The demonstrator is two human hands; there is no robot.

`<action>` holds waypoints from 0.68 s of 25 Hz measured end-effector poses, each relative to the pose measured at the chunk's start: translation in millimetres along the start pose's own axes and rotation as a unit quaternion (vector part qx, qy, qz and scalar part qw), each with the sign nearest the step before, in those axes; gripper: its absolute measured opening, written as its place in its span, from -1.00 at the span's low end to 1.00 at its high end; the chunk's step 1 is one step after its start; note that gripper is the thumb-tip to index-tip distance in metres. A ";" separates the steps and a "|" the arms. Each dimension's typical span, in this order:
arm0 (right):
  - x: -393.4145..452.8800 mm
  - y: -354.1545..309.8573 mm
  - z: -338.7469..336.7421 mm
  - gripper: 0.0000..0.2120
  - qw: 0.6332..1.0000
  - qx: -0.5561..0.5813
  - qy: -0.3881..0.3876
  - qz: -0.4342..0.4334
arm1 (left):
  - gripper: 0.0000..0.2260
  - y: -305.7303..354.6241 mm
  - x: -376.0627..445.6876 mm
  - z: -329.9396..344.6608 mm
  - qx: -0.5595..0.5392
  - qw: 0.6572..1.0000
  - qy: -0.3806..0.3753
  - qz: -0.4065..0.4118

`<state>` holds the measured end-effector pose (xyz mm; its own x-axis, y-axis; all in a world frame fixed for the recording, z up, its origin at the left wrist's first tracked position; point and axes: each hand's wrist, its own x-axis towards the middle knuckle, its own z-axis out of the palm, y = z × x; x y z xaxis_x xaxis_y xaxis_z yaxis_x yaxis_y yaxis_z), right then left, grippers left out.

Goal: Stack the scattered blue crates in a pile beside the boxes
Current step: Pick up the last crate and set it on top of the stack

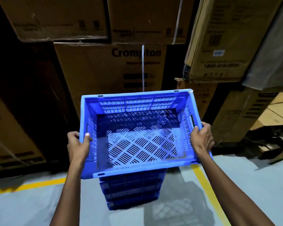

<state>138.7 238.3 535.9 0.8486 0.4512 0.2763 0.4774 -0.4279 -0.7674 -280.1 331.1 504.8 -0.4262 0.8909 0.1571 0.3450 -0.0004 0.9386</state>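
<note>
Both grips, left hand [78,146] and right hand [202,139], clamp blue crate [137,132] side rims above crate stack [132,190]; boxes [108,70] close behind, floor [31,206] open around.

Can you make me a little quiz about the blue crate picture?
1. True or false: both hands hold the blue crate.
2. What is under it? A) a pile of blue crates B) a chair C) a bucket
3. What colour is the line on the floor?

Key: 1 true: the left hand and the right hand grip its side rims. 2 A. 3 yellow.
</note>
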 end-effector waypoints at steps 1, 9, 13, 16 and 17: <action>10.6 -6.9 8.0 -0.71 1.000 0.002 -0.005 -0.001 | -0.77 4.7 7.8 7.8 0.004 1.000 0.002 0.001; 117.7 -68.9 52.0 -0.68 0.997 -0.028 -0.068 -0.018 | -0.74 60.6 87.2 58.0 0.089 0.995 0.006 -0.041; 146.5 -94.4 78.8 -0.69 0.992 -0.059 -0.110 -0.020 | -0.72 70.5 114.2 74.2 0.128 0.990 -0.008 -0.067; 163.8 -106.1 97.3 -0.68 0.982 -0.092 -0.164 -0.009 | -0.69 76.1 135.2 80.5 0.143 0.986 -0.029 -0.086; 168.9 -110.0 103.8 -0.68 0.977 -0.104 -0.186 -0.009 | -0.69 78.6 143.8 82.6 0.151 0.983 -0.034 -0.094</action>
<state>205.9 442.8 606.9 0.7164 0.6971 0.0293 0.5602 -0.5497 -0.6197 -245.2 496.6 575.7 -0.4525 0.8908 -0.0414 0.5024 0.2930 0.8135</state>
